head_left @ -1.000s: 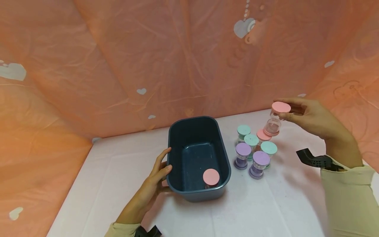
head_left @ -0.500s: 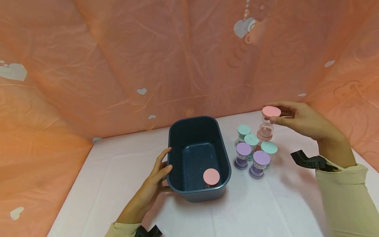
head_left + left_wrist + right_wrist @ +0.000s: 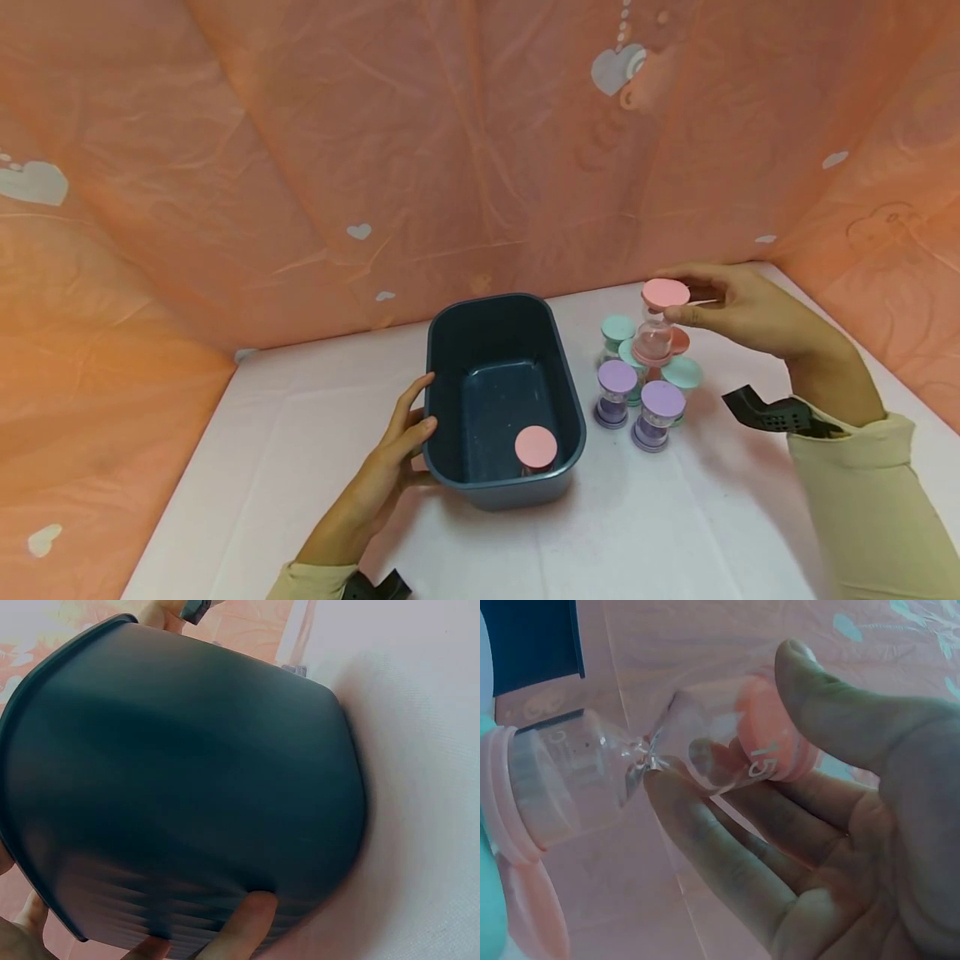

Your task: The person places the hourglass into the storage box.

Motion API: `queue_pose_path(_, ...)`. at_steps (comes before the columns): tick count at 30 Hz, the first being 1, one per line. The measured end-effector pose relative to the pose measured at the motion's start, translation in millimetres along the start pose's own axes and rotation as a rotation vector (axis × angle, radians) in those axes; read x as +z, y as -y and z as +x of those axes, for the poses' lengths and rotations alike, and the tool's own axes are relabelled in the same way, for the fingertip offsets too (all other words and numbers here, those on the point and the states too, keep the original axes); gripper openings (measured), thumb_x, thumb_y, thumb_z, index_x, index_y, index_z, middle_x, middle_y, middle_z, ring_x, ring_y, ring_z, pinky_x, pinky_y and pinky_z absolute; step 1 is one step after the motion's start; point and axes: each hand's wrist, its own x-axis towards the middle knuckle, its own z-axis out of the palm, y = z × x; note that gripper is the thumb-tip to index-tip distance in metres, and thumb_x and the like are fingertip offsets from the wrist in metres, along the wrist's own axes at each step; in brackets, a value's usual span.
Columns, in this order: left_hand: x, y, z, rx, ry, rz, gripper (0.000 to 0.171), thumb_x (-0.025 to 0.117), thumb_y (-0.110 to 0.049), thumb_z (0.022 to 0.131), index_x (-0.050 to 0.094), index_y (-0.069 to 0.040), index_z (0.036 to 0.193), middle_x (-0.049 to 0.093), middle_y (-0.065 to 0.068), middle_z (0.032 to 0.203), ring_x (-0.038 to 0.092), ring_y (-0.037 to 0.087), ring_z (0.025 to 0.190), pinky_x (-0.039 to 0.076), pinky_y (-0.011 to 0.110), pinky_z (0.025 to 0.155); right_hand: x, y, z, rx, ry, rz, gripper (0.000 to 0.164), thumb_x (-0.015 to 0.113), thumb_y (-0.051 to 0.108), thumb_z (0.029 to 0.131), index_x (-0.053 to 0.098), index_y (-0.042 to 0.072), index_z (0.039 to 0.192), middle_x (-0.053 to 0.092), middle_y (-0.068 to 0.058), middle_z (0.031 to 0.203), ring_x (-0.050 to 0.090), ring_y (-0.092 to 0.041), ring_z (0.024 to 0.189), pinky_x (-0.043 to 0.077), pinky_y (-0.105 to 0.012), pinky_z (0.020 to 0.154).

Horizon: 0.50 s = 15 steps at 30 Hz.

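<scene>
My right hand (image 3: 738, 310) holds a pink-capped sand timer (image 3: 656, 335) by its upper end, between thumb and fingers. In the right wrist view its clear bulb bears the number 15. This timer is raised and stands in front of another pink timer (image 3: 679, 340) in the cluster. My left hand (image 3: 382, 467) rests against the outer left side of a dark blue bin (image 3: 427, 367), with fingertips (image 3: 251, 919) touching its wall in the left wrist view. Inside the bin's near right corner stands a pink-topped timer (image 3: 536, 448).
Purple-topped timers (image 3: 662, 400) stand in front of teal-topped timers (image 3: 681, 373) to the right of the bin. A white cloth (image 3: 600, 525) covers the table. Behind it hangs an orange sheet (image 3: 375, 167) with pale hearts.
My right hand has carried the held pink timer leftward and slightly down, over the cluster. The left hand and the bin stay in place.
</scene>
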Motion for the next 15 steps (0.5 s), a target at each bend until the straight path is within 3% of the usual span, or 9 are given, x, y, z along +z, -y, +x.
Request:
queue_pose_path(6,0.0,0.5,-0.4,-0.007,-0.003,-0.004,0.05,0.044,-0.039,0.102,0.026,-0.052,0.147,0.024,0.015,0.152,0.039,0.048,0.137,0.05,0.058,0.092,5.8,2.4,1.5,-0.024,0.055,0.006,0.044,0.069,0.02,0.094,0.059,0.016,0.136,0.064,0.014,0.123,0.058,0.004,0.11,0.049,-0.013,0.087)
queue_pose_path(15,0.5,0.1,-0.9,-0.005,-0.01,0.005,0.05,0.044,-0.039,0.102,0.027,-0.052,0.147,0.023,0.015,0.153,0.038,0.049,0.137,0.049,0.061,0.092,14.1,10.8,3.2,-0.055,0.058,0.033,0.04,0.072,0.016,0.091,0.063,0.017,0.13,0.068,0.008,0.118,0.064,-0.003,0.104,0.051,-0.016,0.084)
